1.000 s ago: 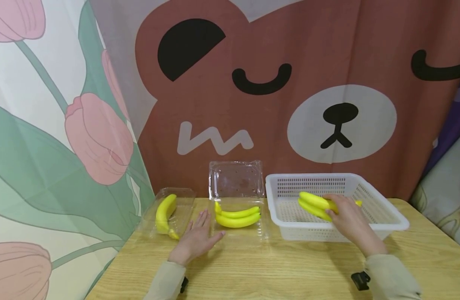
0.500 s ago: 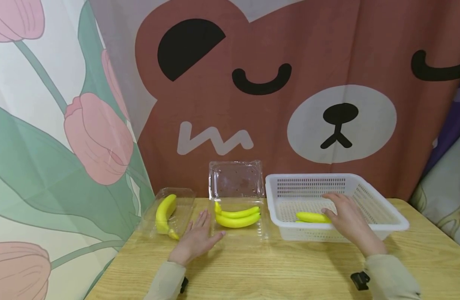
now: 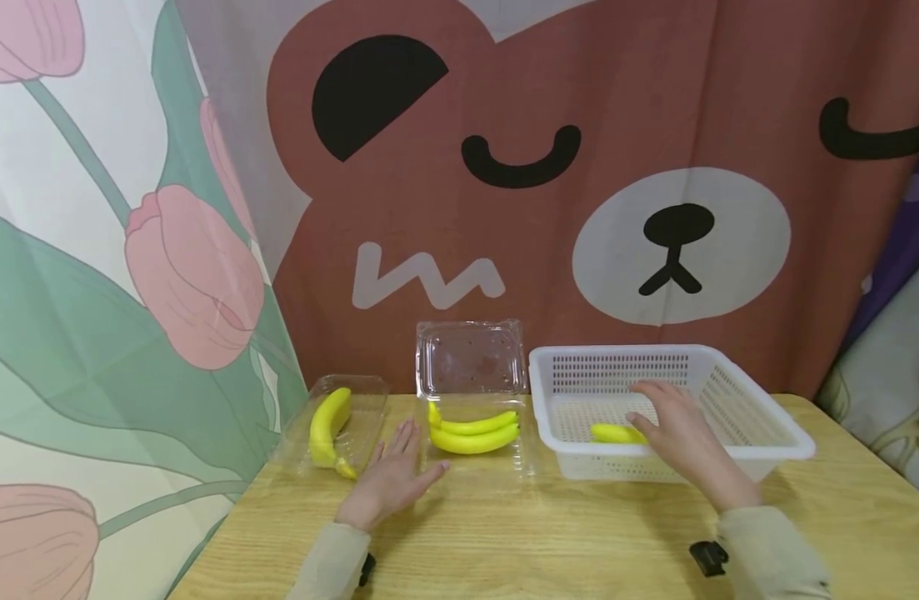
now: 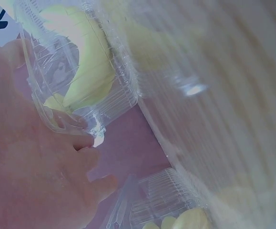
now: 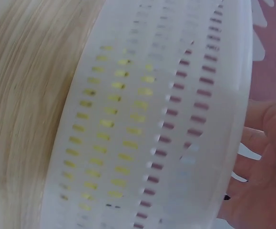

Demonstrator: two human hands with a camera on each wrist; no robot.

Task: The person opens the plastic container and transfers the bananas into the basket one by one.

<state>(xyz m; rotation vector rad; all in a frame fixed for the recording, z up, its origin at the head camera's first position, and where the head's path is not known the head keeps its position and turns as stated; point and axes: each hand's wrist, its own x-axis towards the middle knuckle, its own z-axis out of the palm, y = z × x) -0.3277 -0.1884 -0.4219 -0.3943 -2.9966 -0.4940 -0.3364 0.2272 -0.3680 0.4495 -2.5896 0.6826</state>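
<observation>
My left hand (image 3: 390,487) lies with straight fingers between two clear plastic containers, fingertips beside the middle one. That open container (image 3: 468,362) has its lid raised behind and holds a small bunch of yellow bananas (image 3: 474,442). In the left-hand clear container (image 3: 369,385) lies a single banana (image 3: 327,427); the left wrist view shows the left hand (image 4: 42,157) close to the plastic. Over the white basket's (image 3: 616,467) front rim reaches my right hand (image 3: 680,433), thumb and fingers spread and holding nothing. Yellow bananas (image 3: 612,433) lie in the basket below it, partly hidden by rim and hand.
A wooden table (image 3: 504,533) carries the containers and the basket side by side near its back edge. Right behind hangs a curtain (image 3: 541,275) with a bear print, and a tulip-print one (image 3: 114,292) is on the left. Each sleeve has a black device at the wrist.
A second ago the right hand held bananas above the basket; it let them go into it, and the hand has since shifted slightly left, fingers spread. The left hand has stayed put.
</observation>
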